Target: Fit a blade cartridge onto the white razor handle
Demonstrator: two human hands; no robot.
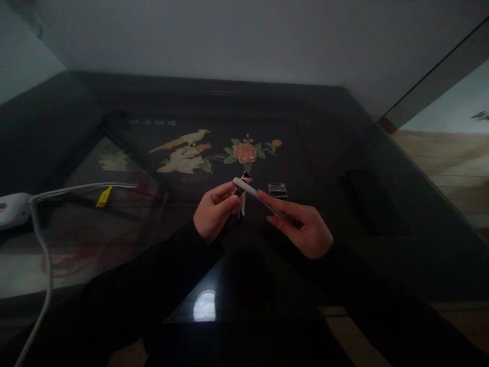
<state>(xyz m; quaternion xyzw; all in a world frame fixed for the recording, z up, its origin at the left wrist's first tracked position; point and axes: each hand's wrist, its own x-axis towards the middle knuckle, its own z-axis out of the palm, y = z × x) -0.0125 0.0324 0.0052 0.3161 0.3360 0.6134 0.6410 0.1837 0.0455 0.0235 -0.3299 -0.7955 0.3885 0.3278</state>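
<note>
My left hand is closed, its thumb and fingers pinching a small dark object whose kind I cannot make out. A narrow pale piece hangs just below those fingertips. Between thumb and fingers, my right hand grips a long, flat, pale stick with a rounded end, resembling a nail file. The stick slants up to the left, and its rounded tip overlaps the dark object at my left fingertips. Behind my right fingers stands a small black case with a clear top, partly covered by the hand.
Under both hands lies a dark, glossy table decorated with a bird and flowers. At left, a white power strip has a pale cable with a yellow tag. A dark flat rectangle lies at right.
</note>
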